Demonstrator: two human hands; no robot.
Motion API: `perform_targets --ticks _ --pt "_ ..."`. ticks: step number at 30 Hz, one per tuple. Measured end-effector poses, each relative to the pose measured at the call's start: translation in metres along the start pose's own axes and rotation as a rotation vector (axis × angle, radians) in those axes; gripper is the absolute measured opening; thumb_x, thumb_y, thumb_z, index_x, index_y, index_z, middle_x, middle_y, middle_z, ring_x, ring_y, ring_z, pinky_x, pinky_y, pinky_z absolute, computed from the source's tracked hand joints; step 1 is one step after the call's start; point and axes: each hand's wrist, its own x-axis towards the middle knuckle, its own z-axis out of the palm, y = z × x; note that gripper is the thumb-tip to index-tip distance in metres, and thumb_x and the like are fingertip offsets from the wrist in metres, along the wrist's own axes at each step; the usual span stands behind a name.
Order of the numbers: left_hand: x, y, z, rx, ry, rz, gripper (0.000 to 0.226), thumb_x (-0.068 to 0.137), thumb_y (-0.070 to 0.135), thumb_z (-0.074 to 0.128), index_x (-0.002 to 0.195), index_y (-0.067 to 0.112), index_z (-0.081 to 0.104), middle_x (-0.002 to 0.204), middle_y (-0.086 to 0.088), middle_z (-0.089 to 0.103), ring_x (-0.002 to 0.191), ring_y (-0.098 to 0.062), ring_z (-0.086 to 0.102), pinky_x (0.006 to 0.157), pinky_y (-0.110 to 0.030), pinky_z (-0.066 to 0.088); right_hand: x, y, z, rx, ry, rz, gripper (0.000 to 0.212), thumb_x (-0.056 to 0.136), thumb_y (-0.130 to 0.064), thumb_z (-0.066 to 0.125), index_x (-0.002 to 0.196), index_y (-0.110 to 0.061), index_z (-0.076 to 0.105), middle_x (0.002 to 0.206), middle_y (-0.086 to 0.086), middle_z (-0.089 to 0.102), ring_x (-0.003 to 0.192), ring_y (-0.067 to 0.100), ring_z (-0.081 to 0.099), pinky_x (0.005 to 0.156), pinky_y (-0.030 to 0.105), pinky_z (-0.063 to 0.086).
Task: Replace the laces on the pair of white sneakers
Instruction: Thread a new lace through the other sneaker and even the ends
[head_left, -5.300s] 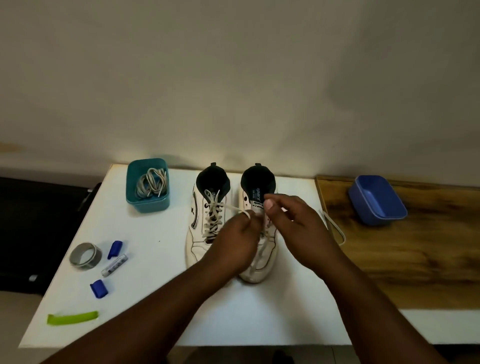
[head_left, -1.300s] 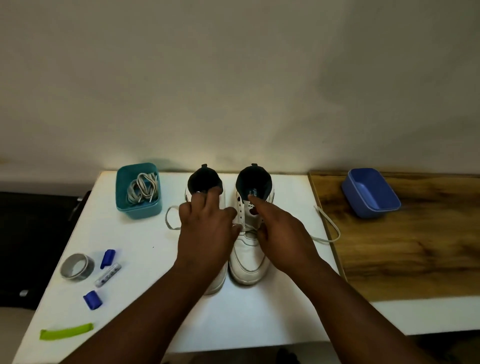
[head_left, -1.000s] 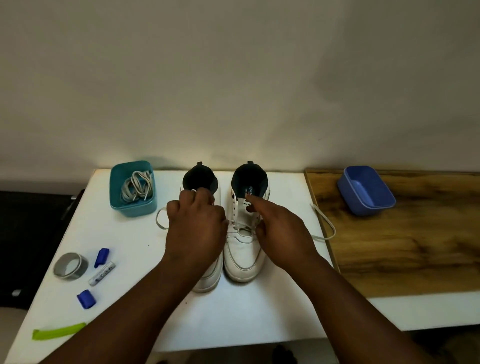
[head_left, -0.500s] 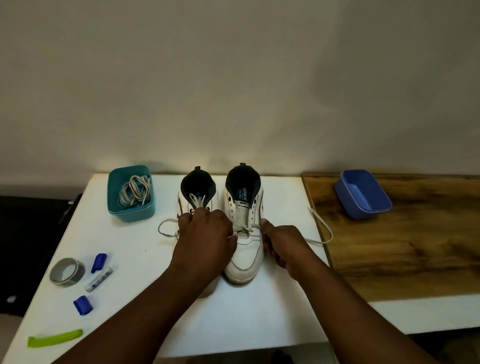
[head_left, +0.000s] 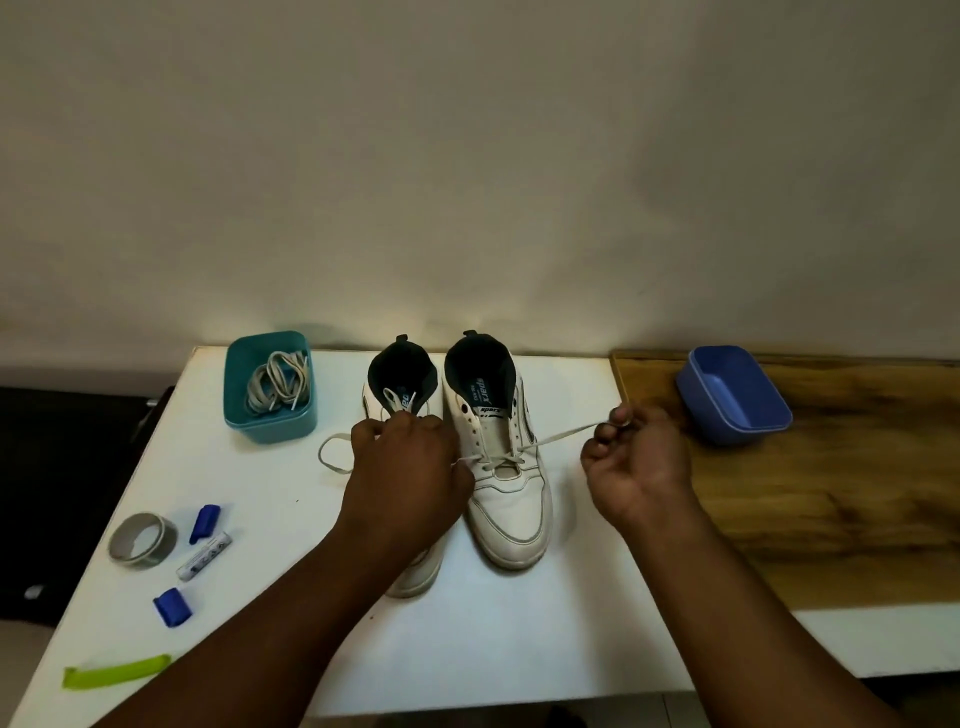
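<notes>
Sneakers (head_left: 506, 457) stand side by side on the bench (head_left: 270, 519). Each hand pinches an end of the right one's lace (head_left: 558, 435): right hand (head_left: 636, 462) pulling outward, left hand (head_left: 405, 467) over the other shoe. Uneven pulling could draw one end out of its eyelet or drag the shoe sideways.

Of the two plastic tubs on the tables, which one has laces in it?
The teal tub on the white table, left of the sneakers, holds a bundle of laces. The blue tub on the wooden surface at right shows nothing inside.
</notes>
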Motion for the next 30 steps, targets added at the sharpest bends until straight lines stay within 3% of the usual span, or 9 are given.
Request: perform_targets --ticks 3,6,10,13,15,20,23,27,30 --pt "-0.002 0.002 0.002 -0.015 0.039 0.002 0.030 0.087 0.048 0.035 0.093 0.028 0.058 0.101 0.009 0.063 0.106 -0.019 0.057 0.103 -0.049 0.033 -0.020 -0.020 0.007 -0.084 0.052 -0.352 0.018 0.102 -0.015 0.052 0.088 -0.022 0.061 0.074 -0.005 0.059 0.057 0.006 0.049 0.050 0.018 0.036" --pt "-0.006 0.012 -0.004 -0.311 0.225 -0.002 0.043 0.097 0.048 0.036 0.129 0.031 0.060 0.124 0.009 0.062 0.116 -0.016 0.056 0.102 -0.043 0.035 -0.050 -0.018 0.021 -0.336 -0.215 -0.635 0.023 0.103 -0.003 0.046 0.096 -0.018 0.061 0.074 0.001 0.063 0.063 0.010 0.051 0.055 0.020 0.038" --pt "-0.002 0.032 -0.027 -1.280 -0.093 -0.285 0.046 0.107 0.050 0.037 0.111 0.025 0.075 0.104 0.002 0.076 0.099 -0.018 0.069 0.087 -0.035 0.051 -0.081 0.012 0.024 -0.941 -0.808 -0.624 0.019 0.098 -0.002 0.042 0.095 -0.014 0.056 0.074 0.006 0.062 0.067 0.013 0.057 0.062 0.024 0.047" --pt "-0.001 0.031 -0.031 -1.579 -0.214 -0.397 0.038 0.106 0.039 0.048 0.110 0.012 0.074 0.096 -0.010 0.076 0.086 -0.024 0.073 0.076 -0.034 0.059 -0.082 0.023 0.014 -1.334 -1.042 -0.570 0.017 0.096 -0.009 0.046 0.092 -0.021 0.056 0.078 0.004 0.063 0.073 0.021 0.062 0.070 0.048 0.053" --pt "-0.002 0.029 -0.032 -1.730 -0.195 -0.477 0.028 0.106 0.026 0.049 0.108 0.009 0.071 0.088 -0.004 0.072 0.072 -0.015 0.065 0.061 -0.026 0.054 -0.080 0.023 0.012 -1.455 -1.096 -0.467 0.017 0.094 -0.010 0.047 0.090 -0.021 0.059 0.080 0.001 0.067 0.075 0.018 0.064 0.074 0.046 0.054" --pt "0.001 0.032 -0.038 -2.056 -0.139 -0.641 0.019 0.107 0.021 0.045 0.106 0.013 0.062 0.063 0.002 0.048 0.064 -0.013 0.053 0.066 -0.028 0.044 -0.074 0.022 0.011 -1.495 -1.074 -0.286 0.019 0.091 -0.006 0.048 0.090 -0.015 0.065 0.088 0.000 0.074 0.079 0.008 0.063 0.073 0.036 0.050" --pt "-0.003 0.039 -0.031 -1.920 -0.021 -0.698 0.021 0.108 0.022 0.044 0.103 0.016 0.064 0.060 0.003 0.045 0.063 -0.013 0.050 0.063 -0.029 0.042 -0.072 0.024 0.010 -1.480 -0.985 -0.370 0.016 0.097 -0.020 0.055 0.093 -0.023 0.070 0.089 -0.002 0.071 0.076 0.009 0.063 0.069 0.038 0.050" --pt "-0.013 0.053 -0.016 -1.629 0.069 -0.603 0.027 0.109 0.023 0.041 0.104 0.021 0.068 0.070 0.008 0.065 0.066 -0.006 0.060 0.066 -0.028 0.045 -0.064 0.029 0.017 -1.401 -0.434 -0.755 0.037 0.093 -0.062 0.056 0.084 -0.030 0.071 0.084 -0.010 0.068 0.081 0.005 0.064 0.068 0.027 0.049" --pt "-0.023 0.068 -0.006 -1.538 0.039 -0.552 0.025 0.109 0.025 0.043 0.105 0.020 0.067 0.076 0.003 0.067 0.071 -0.007 0.061 0.068 -0.026 0.049 -0.062 0.035 0.021 -1.254 -0.440 -0.572 0.023 0.097 -0.046 0.063 0.092 -0.028 0.076 0.085 -0.007 0.073 0.080 0.005 0.068 0.072 0.022 0.051"
